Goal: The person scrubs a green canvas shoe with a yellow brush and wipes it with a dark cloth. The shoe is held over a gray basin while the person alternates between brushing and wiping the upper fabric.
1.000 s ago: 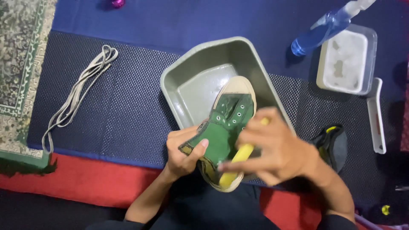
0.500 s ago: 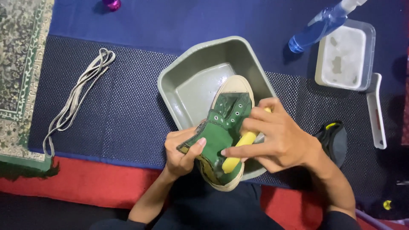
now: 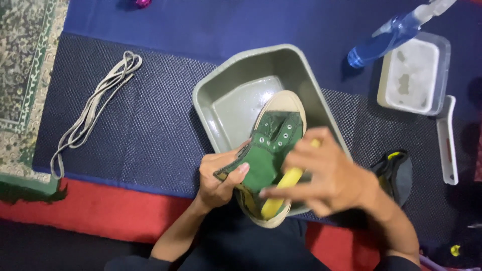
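Observation:
A green canvas shoe (image 3: 273,138) with a cream rubber toe lies over the near rim of a grey plastic basin (image 3: 236,83), laces removed. My left hand (image 3: 218,173) grips the shoe's side by the heel opening, thumb on the green canvas. My right hand (image 3: 329,175) is closed around a yellow brush (image 3: 278,193) and presses it against the shoe's right side near the heel. The hand looks slightly blurred.
A loose cream shoelace (image 3: 93,108) lies on the dark blue mat at left. A blue spray bottle (image 3: 384,37) leans over a white soap-filled container (image 3: 414,75) at the upper right. A white brush handle (image 3: 447,140) and a dark second shoe (image 3: 396,170) sit at right. A patterned rug (image 3: 20,75) borders the left.
My right hand has slid the yellow brush back and forth along the shoe's side, ending a little lower toward the heel. My left hand keeps its hold on the shoe.

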